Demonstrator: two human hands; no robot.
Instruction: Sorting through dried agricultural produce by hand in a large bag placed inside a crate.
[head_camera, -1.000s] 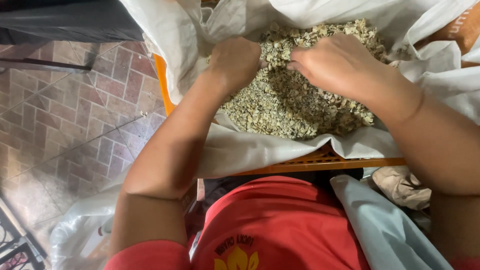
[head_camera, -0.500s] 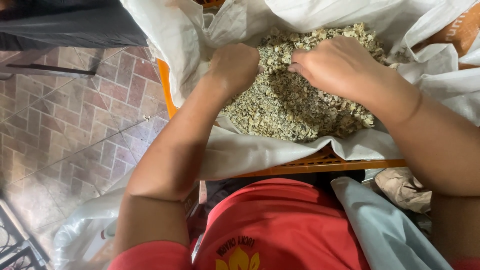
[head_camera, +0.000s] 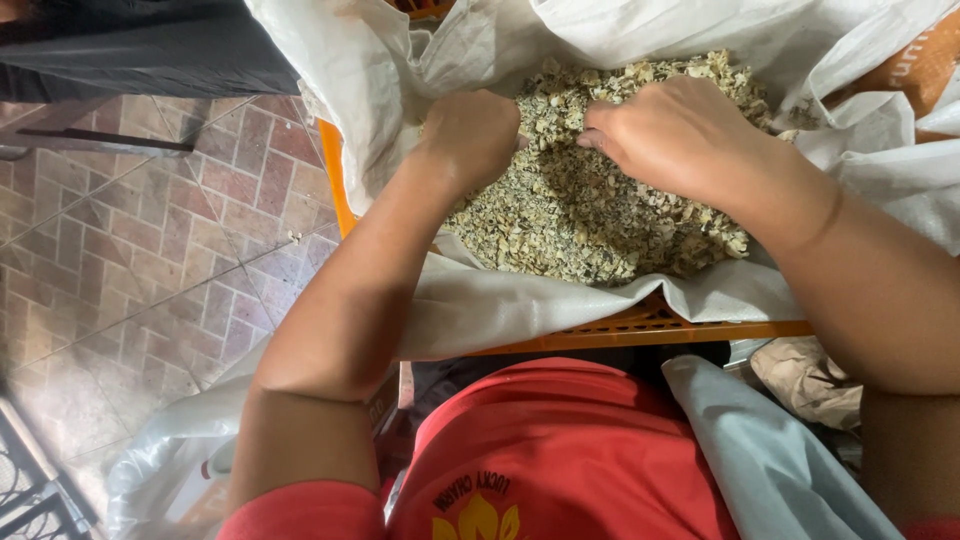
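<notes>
A heap of small pale green and beige dried flakes (head_camera: 590, 215) fills a white woven sack (head_camera: 520, 305) that lines an orange plastic crate (head_camera: 650, 325). My left hand (head_camera: 470, 135) rests on the left side of the heap with its fingers curled down into the flakes. My right hand (head_camera: 680, 135) lies on the upper right of the heap, fingers bent and pinched into the flakes close to the left hand. Whether either hand grips flakes is hidden by the fingers.
Reddish brick paving (head_camera: 130, 260) lies to the left. A dark sheet (head_camera: 150, 45) covers the top left corner. Another white bag (head_camera: 170, 470) sits at the lower left and crumpled brown paper (head_camera: 805, 380) at the lower right. My red shirt (head_camera: 560, 450) fills the bottom.
Both hands have stayed on the heap, shifting slightly; the right hand's fingers have drawn in closer to the left hand.
</notes>
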